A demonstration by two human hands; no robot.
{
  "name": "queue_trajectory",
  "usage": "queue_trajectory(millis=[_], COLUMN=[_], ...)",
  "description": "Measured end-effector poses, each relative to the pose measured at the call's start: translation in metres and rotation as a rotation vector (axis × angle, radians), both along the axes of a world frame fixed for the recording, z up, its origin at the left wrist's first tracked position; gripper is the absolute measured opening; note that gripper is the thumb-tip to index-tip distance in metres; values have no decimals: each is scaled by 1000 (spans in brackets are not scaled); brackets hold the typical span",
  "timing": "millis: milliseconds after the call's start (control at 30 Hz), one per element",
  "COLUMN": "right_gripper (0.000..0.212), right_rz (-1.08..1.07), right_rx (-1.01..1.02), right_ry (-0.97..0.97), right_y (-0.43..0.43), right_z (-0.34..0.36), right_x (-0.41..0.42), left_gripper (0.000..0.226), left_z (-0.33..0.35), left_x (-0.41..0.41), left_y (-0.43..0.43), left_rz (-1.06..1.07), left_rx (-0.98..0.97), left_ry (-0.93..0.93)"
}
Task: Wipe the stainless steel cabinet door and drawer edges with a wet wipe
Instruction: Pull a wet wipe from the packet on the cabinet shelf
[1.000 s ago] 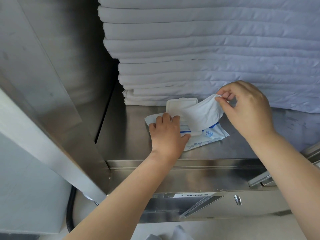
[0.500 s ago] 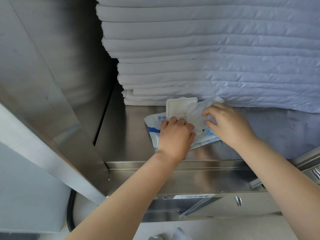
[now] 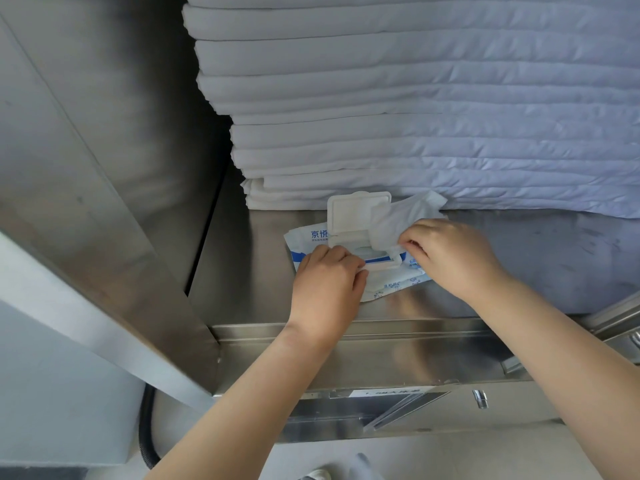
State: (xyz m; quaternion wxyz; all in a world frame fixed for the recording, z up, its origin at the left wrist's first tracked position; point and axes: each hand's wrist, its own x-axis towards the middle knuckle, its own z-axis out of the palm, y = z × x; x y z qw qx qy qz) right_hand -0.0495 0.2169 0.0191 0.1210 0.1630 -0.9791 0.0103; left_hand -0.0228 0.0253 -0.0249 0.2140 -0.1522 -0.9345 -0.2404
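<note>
Wet wipe (image 3: 403,216): white, crumpled, half out of the pack. It trails up and away from the right hand (image 3: 453,258), over the right side of the flipped-up lid (image 3: 349,211). Right hand pinches the wipe's near end between thumb and fingertips. Left hand (image 3: 329,282) has its fingers curled down onto the wipe pack (image 3: 310,237) and holds it flat, thumb by the dispenser opening. The pack lies on the steel shelf (image 3: 249,278), under and between both hands. Stack of folded white linen (image 3: 415,98) just beyond the hands, touching the lid and wipe. Open cabinet door (image 3: 104,188) to the left of the left hand. Steel front ledge (image 3: 398,341) under both wrists, drawer fronts below it. Black hose (image 3: 145,431) low on the left.
</note>
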Motion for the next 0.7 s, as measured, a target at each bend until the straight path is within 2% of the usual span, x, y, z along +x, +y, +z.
queue_trajectory(millis=[100,233,567,700], right_gripper=[8,7,9,6], right_rz=[-3,11,24,142], right_rx=[-235,-352,-518,-429], right_ry=[143,166,76,9], right_y=[-3,-10,-19,-24], right_z=[7,17,25,18], right_x=[3,7,13,25], left_gripper=[6,8,23,15], left_z=[2,5,13,17], left_x=[0,0,5,8], left_y=[0,0,-3,-11], left_rz=[-6,-21,-22,14], left_rx=[2,-10,91,101], left_ry=[-10,-20,-31,-24])
